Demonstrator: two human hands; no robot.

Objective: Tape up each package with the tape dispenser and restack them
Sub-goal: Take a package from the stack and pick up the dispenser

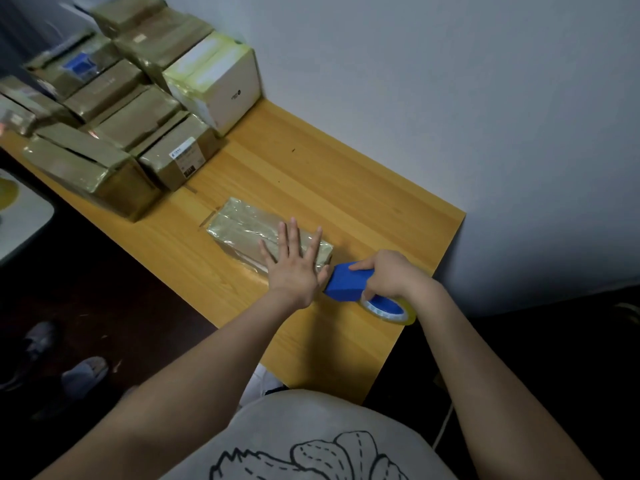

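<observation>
While my arms reach over the wooden table [346, 188], my left hand [294, 268] lies flat, fingers spread, on the package's [242, 226] near end, and my right hand [391, 275] wraps the blue tape dispenser [348, 282] just beside it. Bare wood runs from there to the wall, while the stack of packages [114, 116] crowds the far left. The package lies mid-table, flat and brown, glossy with clear tape.
</observation>
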